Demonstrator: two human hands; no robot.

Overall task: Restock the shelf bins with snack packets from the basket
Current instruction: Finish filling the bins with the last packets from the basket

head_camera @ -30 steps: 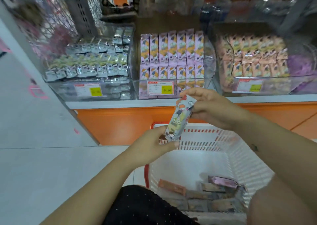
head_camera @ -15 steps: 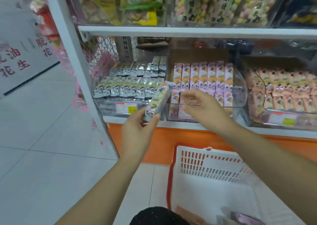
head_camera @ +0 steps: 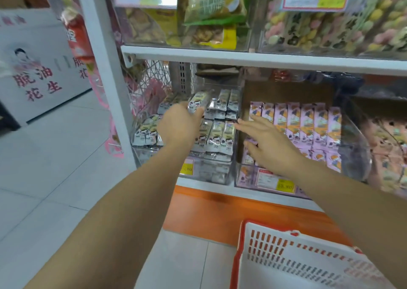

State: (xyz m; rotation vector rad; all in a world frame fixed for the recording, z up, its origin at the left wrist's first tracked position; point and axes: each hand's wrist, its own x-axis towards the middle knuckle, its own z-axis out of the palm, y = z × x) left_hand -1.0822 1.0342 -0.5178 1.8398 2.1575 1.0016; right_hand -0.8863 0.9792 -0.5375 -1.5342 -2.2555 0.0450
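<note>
My left hand [head_camera: 179, 127] grips a silver-and-yellow snack packet [head_camera: 198, 101] and holds it over the back rows of the left clear bin [head_camera: 207, 172], which is filled with matching packets. To the right, my right hand [head_camera: 267, 144] is open with fingers spread, at the divide between that bin and the middle bin [head_camera: 248, 178] of pink packets [head_camera: 306, 123]. It holds nothing. The white basket with a red rim [head_camera: 242, 251] sits on the floor at the bottom right; its contents are out of view.
A third bin of peach packets [head_camera: 389, 147] stands at the far right. The white shelf board [head_camera: 242, 58] above carries bins of other snacks. A white upright post [head_camera: 99, 68] bounds the shelf on the left. Tiled floor [head_camera: 44, 178] lies to the left.
My left hand has carried the packet from above the basket up and forward into the left bin. My right hand let go of it and opened. The view tilted up.
</note>
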